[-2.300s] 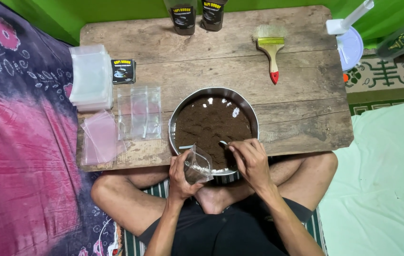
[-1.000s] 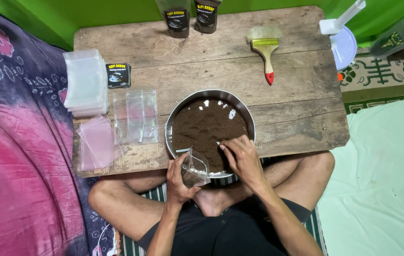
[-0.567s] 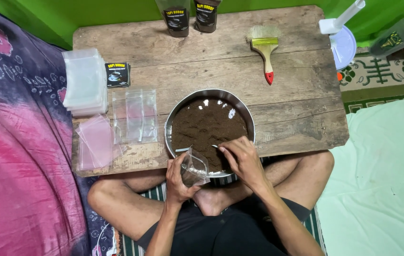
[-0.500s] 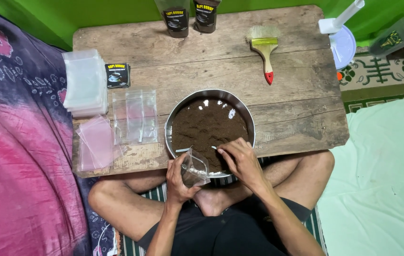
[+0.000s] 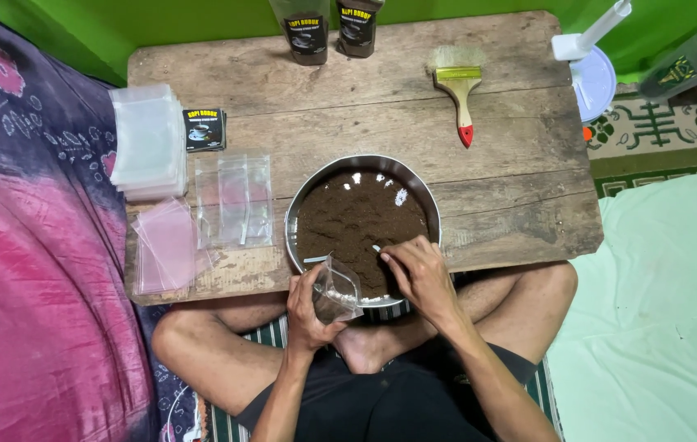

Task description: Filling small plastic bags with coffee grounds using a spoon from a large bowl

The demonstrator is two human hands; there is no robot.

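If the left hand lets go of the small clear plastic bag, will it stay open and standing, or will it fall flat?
The small clear bag looks thin and crumpled in the left hand, so it is probably floppy and would likely collapse. It appears nearly empty, so probably very light. The loose bags on the wooden table lie flat, which suggests the same.

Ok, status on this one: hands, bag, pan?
Left hand grips small clear bag, mouth open at pan rim. Right hand over brown powder, holding a small spoon. Nothing in the way.
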